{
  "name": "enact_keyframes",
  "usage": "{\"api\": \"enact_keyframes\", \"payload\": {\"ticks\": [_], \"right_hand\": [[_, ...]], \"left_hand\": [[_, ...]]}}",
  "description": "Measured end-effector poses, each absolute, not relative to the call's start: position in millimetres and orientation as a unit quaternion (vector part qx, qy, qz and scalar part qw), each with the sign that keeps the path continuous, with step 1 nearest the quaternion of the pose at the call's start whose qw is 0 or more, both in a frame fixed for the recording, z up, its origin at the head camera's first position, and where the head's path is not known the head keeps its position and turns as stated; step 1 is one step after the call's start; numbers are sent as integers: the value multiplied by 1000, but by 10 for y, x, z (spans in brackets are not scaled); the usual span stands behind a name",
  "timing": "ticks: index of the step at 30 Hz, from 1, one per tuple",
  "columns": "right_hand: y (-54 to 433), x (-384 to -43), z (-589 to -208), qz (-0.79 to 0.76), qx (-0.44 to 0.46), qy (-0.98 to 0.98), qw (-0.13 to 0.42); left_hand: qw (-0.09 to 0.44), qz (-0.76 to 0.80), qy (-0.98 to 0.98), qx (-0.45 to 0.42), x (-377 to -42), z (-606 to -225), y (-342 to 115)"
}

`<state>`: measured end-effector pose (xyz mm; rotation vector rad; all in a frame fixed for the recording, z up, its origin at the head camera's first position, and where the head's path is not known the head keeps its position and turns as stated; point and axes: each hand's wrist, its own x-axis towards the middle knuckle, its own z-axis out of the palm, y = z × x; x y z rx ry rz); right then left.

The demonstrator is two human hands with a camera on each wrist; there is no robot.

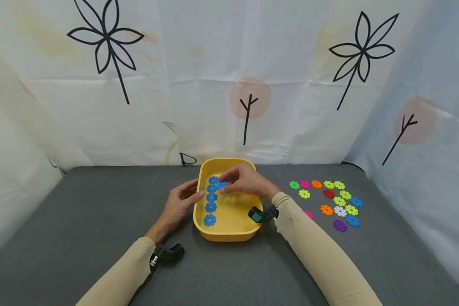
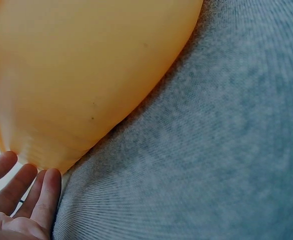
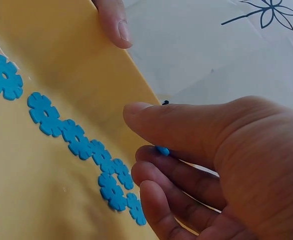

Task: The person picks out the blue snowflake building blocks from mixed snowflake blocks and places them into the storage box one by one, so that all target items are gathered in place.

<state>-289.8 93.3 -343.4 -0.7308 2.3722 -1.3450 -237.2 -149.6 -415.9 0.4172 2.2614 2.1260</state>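
Note:
A yellow plastic tray (image 1: 229, 233) stands on the grey table, with several blue notched discs (image 1: 211, 207) lying in a column along its left side. Further blue discs (image 3: 112, 192) lie beside the far end of that column. My left hand (image 1: 180, 207) holds the tray's left side, thumb over the rim and fingertips (image 2: 50, 176) against the outer wall. Over the tray's far half, my right hand (image 1: 245, 180) pinches a blue notched disc (image 3: 162, 150) between thumb and fingers; most of this disc is hidden by the fingers.
Right of the tray, loose notched discs in several colours lie on the grey table (image 1: 111, 221), among them a red disc (image 1: 329, 194), a white disc (image 1: 340, 211) and a purple disc (image 1: 340, 225). A white printed curtain (image 1: 199, 106) hangs behind the table.

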Motion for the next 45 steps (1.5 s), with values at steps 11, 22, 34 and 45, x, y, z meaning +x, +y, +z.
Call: {"api": "enact_keyframes", "payload": {"ticks": [11, 22, 34, 45], "right_hand": [[931, -2878, -3406, -449, -264, 835, 179], [910, -2907, -3431, -398, -272, 858, 175], [883, -2904, -3430, -369, -286, 867, 173], [864, -2902, -3435, -359, -280, 874, 171]], "left_hand": [[7, 677, 724, 131, -2373, -4158, -1497], [7, 676, 725, 130, -2369, -4152, -1495], [5, 678, 723, 132, -2359, -4153, -1497], [4, 679, 722, 131, -2358, -4150, -1495]]}}
